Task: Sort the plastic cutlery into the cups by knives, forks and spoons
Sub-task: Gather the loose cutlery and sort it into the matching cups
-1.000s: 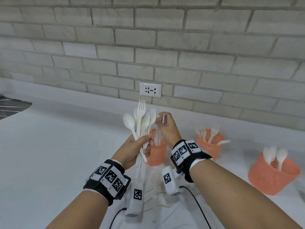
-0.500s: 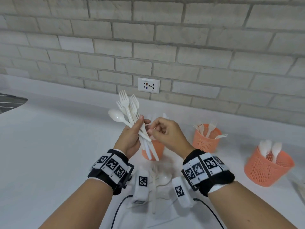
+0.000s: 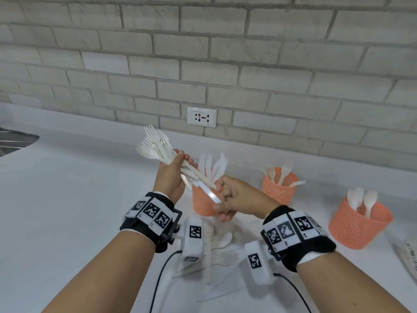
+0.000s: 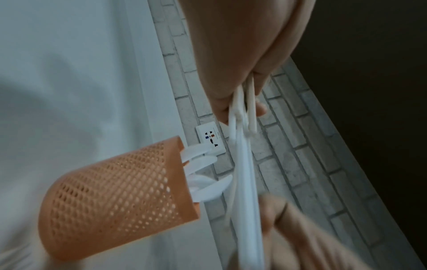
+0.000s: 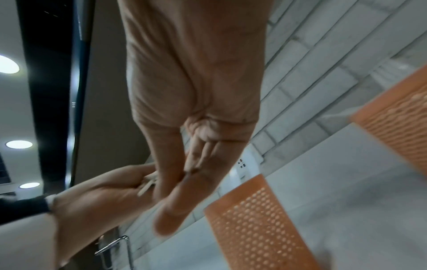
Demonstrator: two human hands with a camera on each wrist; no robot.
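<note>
Currently my left hand (image 3: pixel 172 177) grips the mixed cutlery bundle (image 3: pixel 158 147) above the knife cup (image 3: pixel 203 202) near the worktop's back edge. My right hand (image 3: pixel 234 199) pinches one handle end, apparently to extract it. Identify type, then deposit: fork cup (image 3: pixel 278 188), spoon cup (image 3: pixel 358 224) toward the right edge. Loose pieces (image 3: pixel 216 240) lie beneath my wrists.

Broad bare stretch of white countertop (image 3: pixel 67 211) to the left, open for passage. Ahead, blocked by three orange perforated plastic cups in a row: knife cup (image 3: pixel 203 199) nearest the hands, fork cup (image 3: pixel 278 188) beside it, spoon cup (image 3: pixel 358 224) well apart at right. Loose white plastic cutlery (image 3: pixel 216 242) underneath the wrists. Beyond, closed off by grey brick wall (image 3: pixel 203 64).
</note>
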